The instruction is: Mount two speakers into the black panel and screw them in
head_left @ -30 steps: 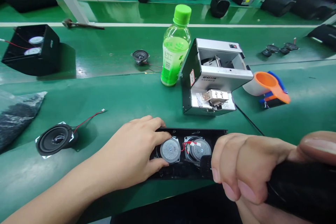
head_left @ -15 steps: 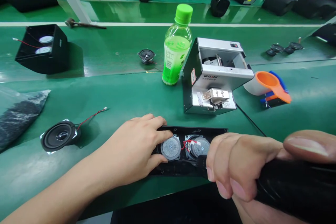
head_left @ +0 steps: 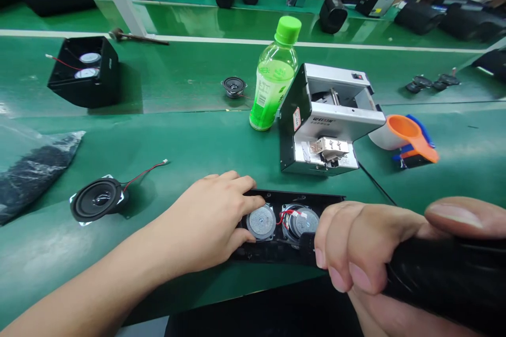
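Observation:
A black panel lies near the table's front edge with two round speakers in it, a left one and a right one with red wires on it. My left hand grips the panel's left part, fingertips and thumb around the left speaker. My right hand is wrapped round a black power tool. The tool's dark front end is over the panel by the right speaker's lower edge; its tip is hidden.
Behind the panel stand a silver machine and a green-capped bottle. An orange tape dispenser is right. At left are a loose speaker, a bag and a black box. People's arms show across the table.
The camera view has shifted slightly, so the objects behind appear a little further right. Both hands keep their holds, and the tool's front end stays beside the right speaker.

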Demonstrator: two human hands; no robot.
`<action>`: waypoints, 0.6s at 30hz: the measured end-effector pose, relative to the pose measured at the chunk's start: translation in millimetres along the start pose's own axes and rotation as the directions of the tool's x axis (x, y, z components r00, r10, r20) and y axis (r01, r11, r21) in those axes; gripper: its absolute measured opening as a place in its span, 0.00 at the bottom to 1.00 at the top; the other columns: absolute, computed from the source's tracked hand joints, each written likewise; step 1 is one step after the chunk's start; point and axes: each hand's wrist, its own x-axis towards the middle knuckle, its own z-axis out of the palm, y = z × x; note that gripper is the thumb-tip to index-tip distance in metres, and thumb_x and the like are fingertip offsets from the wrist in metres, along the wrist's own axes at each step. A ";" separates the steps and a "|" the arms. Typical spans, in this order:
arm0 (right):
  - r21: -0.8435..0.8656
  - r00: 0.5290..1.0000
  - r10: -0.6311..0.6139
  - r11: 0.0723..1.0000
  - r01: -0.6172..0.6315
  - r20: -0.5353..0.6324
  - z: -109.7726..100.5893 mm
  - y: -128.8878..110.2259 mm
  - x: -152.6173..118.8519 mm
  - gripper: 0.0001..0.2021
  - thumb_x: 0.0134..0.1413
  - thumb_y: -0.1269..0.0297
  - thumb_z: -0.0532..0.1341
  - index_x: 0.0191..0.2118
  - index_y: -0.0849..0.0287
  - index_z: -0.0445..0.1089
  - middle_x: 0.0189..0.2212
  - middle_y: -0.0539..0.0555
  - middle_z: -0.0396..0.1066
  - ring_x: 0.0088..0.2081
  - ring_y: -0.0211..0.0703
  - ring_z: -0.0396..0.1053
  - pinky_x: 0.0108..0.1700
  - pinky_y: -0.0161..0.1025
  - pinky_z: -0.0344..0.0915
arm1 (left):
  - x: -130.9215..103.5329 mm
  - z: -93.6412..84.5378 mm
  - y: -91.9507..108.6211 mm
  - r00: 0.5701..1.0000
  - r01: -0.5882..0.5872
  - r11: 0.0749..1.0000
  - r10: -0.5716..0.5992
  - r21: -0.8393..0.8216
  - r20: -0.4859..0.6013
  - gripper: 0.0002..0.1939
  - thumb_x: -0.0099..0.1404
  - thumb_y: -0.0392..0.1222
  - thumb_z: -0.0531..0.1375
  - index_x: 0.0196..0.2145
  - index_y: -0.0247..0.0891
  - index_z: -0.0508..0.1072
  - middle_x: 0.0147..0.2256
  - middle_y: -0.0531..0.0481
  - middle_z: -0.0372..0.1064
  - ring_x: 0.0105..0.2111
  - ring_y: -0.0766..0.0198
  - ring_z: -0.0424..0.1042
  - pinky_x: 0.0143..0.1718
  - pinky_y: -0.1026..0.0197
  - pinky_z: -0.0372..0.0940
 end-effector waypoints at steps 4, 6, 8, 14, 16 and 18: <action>0.066 0.999 0.010 0.998 -0.007 -0.045 3.7 3.2 -1.9 0.06 0.62 0.56 0.74 0.44 0.39 0.80 0.23 0.47 0.73 0.23 0.46 0.72 0.29 0.47 0.73 | -0.3 0.4 0.1 1.000 0.002 1.000 -0.002 0.012 -0.007 0.16 0.70 0.50 0.70 0.53 0.50 0.81 0.57 0.47 0.75 0.51 0.45 0.76 0.50 0.40 0.75; 0.107 0.998 0.028 0.994 -0.022 -0.058 4.7 4.8 -1.3 0.05 0.70 0.51 0.67 0.42 0.40 0.80 0.22 0.48 0.73 0.23 0.47 0.72 0.30 0.47 0.73 | -0.5 0.9 0.0 1.000 0.004 1.000 -0.004 0.011 -0.010 0.16 0.70 0.51 0.70 0.53 0.50 0.81 0.58 0.47 0.75 0.52 0.45 0.76 0.49 0.41 0.75; 0.118 0.998 0.035 0.993 -0.029 -0.049 5.1 6.3 -0.3 0.07 0.74 0.51 0.63 0.45 0.37 0.80 0.22 0.48 0.73 0.22 0.46 0.71 0.30 0.47 0.73 | -0.5 1.1 0.0 1.000 0.001 1.000 -0.001 0.008 -0.007 0.16 0.70 0.52 0.70 0.53 0.49 0.81 0.58 0.46 0.75 0.52 0.45 0.76 0.49 0.41 0.75; 0.096 0.996 0.017 0.995 -0.009 -0.088 12.8 11.6 -2.2 0.09 0.73 0.54 0.63 0.51 0.34 0.80 0.21 0.49 0.72 0.20 0.45 0.69 0.27 0.47 0.72 | 0.8 0.3 -0.2 1.000 -0.001 1.000 0.001 -0.002 -0.009 0.16 0.70 0.52 0.70 0.53 0.48 0.81 0.54 0.47 0.75 0.50 0.47 0.76 0.46 0.44 0.74; 0.077 0.993 -0.003 0.997 0.012 -0.117 17.4 11.6 -3.0 0.09 0.73 0.55 0.63 0.51 0.35 0.80 0.21 0.49 0.72 0.20 0.46 0.69 0.27 0.47 0.72 | 1.6 -0.1 -0.3 1.000 -0.003 1.000 0.003 -0.005 -0.008 0.16 0.70 0.52 0.70 0.53 0.48 0.81 0.54 0.46 0.75 0.49 0.47 0.75 0.45 0.45 0.74; 0.064 0.992 -0.024 0.997 0.032 -0.126 19.8 10.1 -2.6 0.09 0.73 0.57 0.62 0.49 0.37 0.81 0.20 0.48 0.72 0.20 0.45 0.69 0.25 0.45 0.72 | 2.1 -0.3 -0.3 1.000 -0.002 1.000 0.002 -0.004 -0.009 0.16 0.70 0.53 0.70 0.52 0.48 0.81 0.53 0.46 0.75 0.49 0.47 0.75 0.44 0.45 0.73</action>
